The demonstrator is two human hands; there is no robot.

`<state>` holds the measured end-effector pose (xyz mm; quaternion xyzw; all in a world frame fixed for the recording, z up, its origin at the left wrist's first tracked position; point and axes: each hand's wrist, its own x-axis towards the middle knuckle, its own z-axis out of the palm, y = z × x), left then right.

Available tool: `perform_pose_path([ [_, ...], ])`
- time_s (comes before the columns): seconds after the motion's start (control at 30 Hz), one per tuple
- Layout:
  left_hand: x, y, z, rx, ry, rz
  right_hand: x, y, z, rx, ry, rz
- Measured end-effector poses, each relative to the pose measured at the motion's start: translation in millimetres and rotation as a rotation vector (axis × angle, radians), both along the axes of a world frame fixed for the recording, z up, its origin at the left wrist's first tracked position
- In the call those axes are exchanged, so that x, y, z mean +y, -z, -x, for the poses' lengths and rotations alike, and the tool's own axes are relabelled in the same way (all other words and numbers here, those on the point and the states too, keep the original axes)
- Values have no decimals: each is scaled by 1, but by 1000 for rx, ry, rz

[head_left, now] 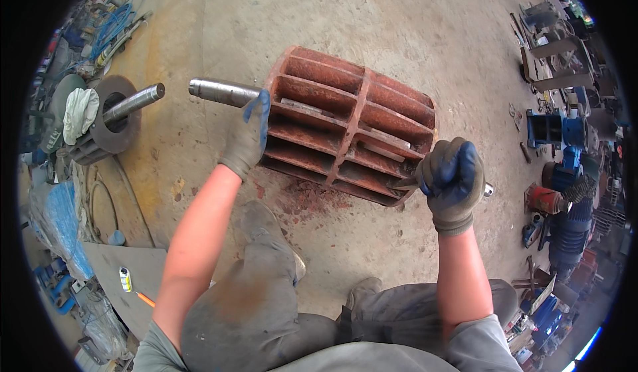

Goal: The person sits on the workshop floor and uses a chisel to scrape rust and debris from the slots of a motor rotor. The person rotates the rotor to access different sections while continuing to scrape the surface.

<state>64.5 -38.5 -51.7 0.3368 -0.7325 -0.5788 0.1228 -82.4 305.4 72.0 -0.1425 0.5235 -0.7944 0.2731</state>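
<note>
A rusty red steel drum with lengthwise ribs (362, 106) lies on its side before me, a bright metal shaft (222, 92) jutting from its left end. Against that left end, just below the shaft, my gloved left hand (247, 133) lies with its fingers stretched out. My gloved right hand (453, 176) is closed in a fist at the drum's lower right end. From the fist a scraper (405, 185) points into a bay between the ribs; its handle is hidden by the glove. A bit of the shaft's other end (490, 190) shows right of the fist.
Red rust flakes (309, 199) litter the concrete floor under the drum. Left stands another drum (116, 129) with a shaft and a white cloth (81, 114). A paint roller (126, 279) lies on a grey sheet (146, 262). Motors (570, 229) and metal parts crowd the right side.
</note>
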Motion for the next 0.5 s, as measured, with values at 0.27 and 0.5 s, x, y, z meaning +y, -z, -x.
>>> perform_pose_path([
  [0.27,6,-12,1,27,38,109,-3,-2,-24,141,-151,-53],
  [0.5,0,-22,15,-12,85,149,-56,-12,-24,340,-109,133],
])
